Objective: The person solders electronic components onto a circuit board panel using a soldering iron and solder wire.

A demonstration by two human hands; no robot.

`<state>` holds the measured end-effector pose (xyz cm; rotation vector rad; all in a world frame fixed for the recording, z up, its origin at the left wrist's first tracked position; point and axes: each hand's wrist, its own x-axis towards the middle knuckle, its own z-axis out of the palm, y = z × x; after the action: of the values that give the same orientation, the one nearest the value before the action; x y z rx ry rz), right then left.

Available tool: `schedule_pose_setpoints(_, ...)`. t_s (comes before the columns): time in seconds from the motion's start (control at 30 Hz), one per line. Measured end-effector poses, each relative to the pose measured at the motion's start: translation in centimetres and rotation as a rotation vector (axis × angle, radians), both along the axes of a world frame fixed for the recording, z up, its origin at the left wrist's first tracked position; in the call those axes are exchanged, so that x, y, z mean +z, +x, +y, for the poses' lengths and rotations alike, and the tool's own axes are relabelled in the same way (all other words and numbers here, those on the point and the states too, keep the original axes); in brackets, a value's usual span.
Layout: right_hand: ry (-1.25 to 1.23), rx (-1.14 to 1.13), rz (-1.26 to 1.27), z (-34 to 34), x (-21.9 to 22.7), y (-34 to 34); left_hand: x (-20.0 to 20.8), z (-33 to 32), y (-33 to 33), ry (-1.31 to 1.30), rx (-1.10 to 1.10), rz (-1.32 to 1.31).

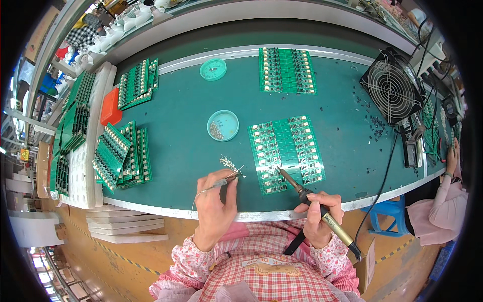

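Note:
My left hand [215,201] is closed round slim metal tweezers [220,183], their tips beside a small pile of tiny pale parts [228,162] on the bench. A thin wire-like piece trails back over the fingers; I cannot tell whether it belongs to the tool. My right hand [322,214] grips a soldering iron [334,225] by its gold and black handle. The iron's tip points at the lower middle of a green circuit board panel [287,151] lying flat before me. Rows of white and dark components cover the panel; whether the tip touches it is unclear.
A second board panel [288,70] lies farther back. Two round teal dishes [223,126] sit mid-bench, the nearer with small parts inside. Board stacks [121,156] and a red box [111,106] are left. A black fan [391,88], cables and another person's arm [451,161] are right.

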<state>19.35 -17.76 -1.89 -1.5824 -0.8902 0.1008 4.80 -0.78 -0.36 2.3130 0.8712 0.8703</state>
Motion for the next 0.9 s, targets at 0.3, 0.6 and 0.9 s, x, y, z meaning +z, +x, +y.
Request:
schedule_pose_setpoints(0.3, 0.014, -0.003, 0.024, 0.1, 0.1, -0.1, 0.0, 0.1, 0.1, 0.041, -0.013, 0.000)
schedule_pose_setpoints(0.6, 0.009, 0.017, 0.061, 0.0, 0.2, -0.2, 0.4, -1.2, 1.2, -0.049, -0.081, -0.062)
schedule_pose_setpoints(0.9, 0.031, 0.029, 0.059, 0.0, 0.3, 0.0, -0.2, -1.9, 2.2, -0.083, -0.148, -0.061)
